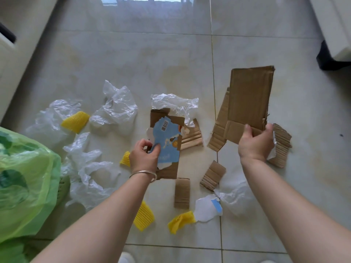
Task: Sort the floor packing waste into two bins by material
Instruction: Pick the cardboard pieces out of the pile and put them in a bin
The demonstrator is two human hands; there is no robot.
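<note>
My right hand (255, 143) grips the lower edge of a large brown cardboard sheet (249, 99), which stands tilted up off the tiled floor. My left hand (145, 156), with a bracelet at the wrist, holds a torn cardboard piece with a blue printed label (167, 141). Smaller cardboard scraps (182, 193) (213, 175) lie between my arms. Crumpled clear plastic bags (117, 107) (91, 168) and yellow foam net pieces (76, 121) (143, 216) are scattered on the floor to the left and in front.
A bin lined with a green plastic bag (24, 183) stands at the lower left. Ribbed cardboard (283, 145) lies behind my right hand. White furniture (334, 25) with a dark base is at the upper right, a pale wall or cabinet (20, 54) at the left.
</note>
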